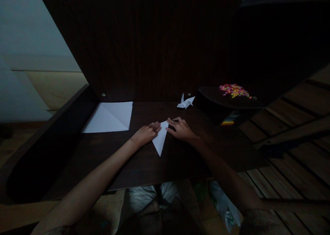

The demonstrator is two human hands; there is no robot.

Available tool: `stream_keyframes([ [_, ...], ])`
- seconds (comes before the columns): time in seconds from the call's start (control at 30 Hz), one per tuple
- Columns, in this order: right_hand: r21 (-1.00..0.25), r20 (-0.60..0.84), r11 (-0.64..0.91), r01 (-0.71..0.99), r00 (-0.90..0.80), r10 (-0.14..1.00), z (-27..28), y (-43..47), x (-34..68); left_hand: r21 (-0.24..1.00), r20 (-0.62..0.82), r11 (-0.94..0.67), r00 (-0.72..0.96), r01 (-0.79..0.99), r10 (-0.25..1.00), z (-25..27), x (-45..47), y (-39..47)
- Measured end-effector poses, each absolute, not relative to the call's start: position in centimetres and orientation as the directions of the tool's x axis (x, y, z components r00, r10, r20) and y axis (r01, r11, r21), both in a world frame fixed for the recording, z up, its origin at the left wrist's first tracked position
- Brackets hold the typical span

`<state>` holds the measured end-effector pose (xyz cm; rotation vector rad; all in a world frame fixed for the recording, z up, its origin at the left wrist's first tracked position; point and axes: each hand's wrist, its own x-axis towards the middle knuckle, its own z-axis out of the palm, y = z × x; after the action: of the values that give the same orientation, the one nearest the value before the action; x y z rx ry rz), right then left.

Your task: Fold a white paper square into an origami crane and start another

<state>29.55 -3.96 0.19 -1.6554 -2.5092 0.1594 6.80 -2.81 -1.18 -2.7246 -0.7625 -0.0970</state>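
Note:
A white paper folded into a triangle point(160, 140) lies on the dark wooden desk point(134, 159), its tip pointing toward me. My left hand point(146, 133) presses on the triangle's upper left edge with fingers together. My right hand point(181, 128) rests on its upper right corner, fingers spread flat on the paper and desk. Neither hand lifts the paper.
A stack of white sheets point(109, 117) lies at the back left of the desk. A small folded paper crane point(186, 102) stands at the back. A pile of small colourful pieces point(234, 90) sits on a dark side shelf at right. A dark upright panel closes the back.

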Motion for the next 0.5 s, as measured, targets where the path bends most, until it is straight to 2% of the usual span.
stream_keyframes([
  [0.5,-0.132,0.043,0.394,0.909,-0.392,0.919,0.2,-4.0,29.5,-0.280,0.091,-0.808,0.852,0.518,0.515,0.2,7.5,-3.5],
])
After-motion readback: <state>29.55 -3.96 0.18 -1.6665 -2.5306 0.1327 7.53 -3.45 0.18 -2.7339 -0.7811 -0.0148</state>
